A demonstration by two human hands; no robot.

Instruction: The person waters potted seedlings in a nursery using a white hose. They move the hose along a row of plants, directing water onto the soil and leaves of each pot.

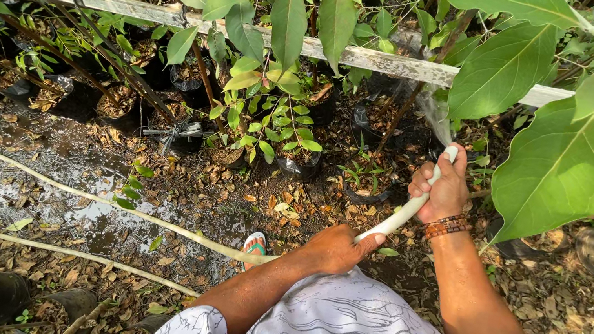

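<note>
Right hand (440, 191) is clenched around the white hose (403, 212) near its tip, fingers wrapped over the top, thumb pressed at the outlet. Hose end pokes out just past the fingertips, and a spray of water (433, 111) fans up and away from it. Beaded bracelet (448, 227) sits on that wrist. Left hand (336, 249) grips the same hose lower down, fingers closed around it, thumb lying along the hose. Between the two fists the hose runs straight and diagonal; behind the left fingers it trails off leftward over the wet, leaf-littered ground (75, 164). Beyond the right fingertips stand small plants in black bags (295, 155), under a pale wooden rail (377, 60). A sandalled foot (254, 245) shows just left of the left hand. Big green leaf (563, 165) hangs right of the right hand.
</note>
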